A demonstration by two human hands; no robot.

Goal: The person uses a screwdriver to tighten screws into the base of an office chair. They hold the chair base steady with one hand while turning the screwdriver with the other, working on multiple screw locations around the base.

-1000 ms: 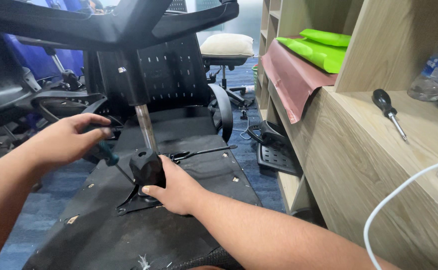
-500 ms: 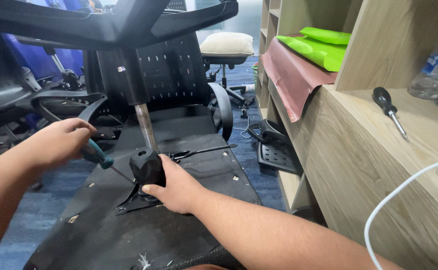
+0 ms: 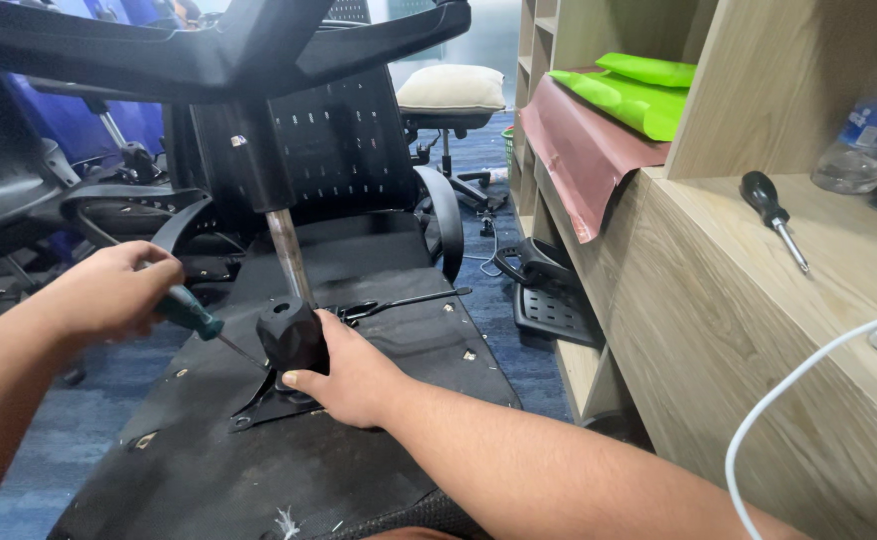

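The left hand (image 3: 109, 292) gripped a green screwdriver (image 3: 195, 318) at the chair mechanism (image 3: 292, 345) — still attached; the right hand (image 3: 351, 375) clasped it.

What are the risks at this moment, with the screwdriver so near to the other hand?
The left hand drives a green-handled screwdriver toward the black mechanism that the right hand grips; a slip might stab those fingers. The upturned chair base hangs overhead on the gas cylinder and might tip if jolted.

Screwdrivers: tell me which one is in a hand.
The green-handled screwdriver, gripped by the left hand beside the upturned chair's mechanism. The black-handled screwdriver lies untouched on the wooden shelf.
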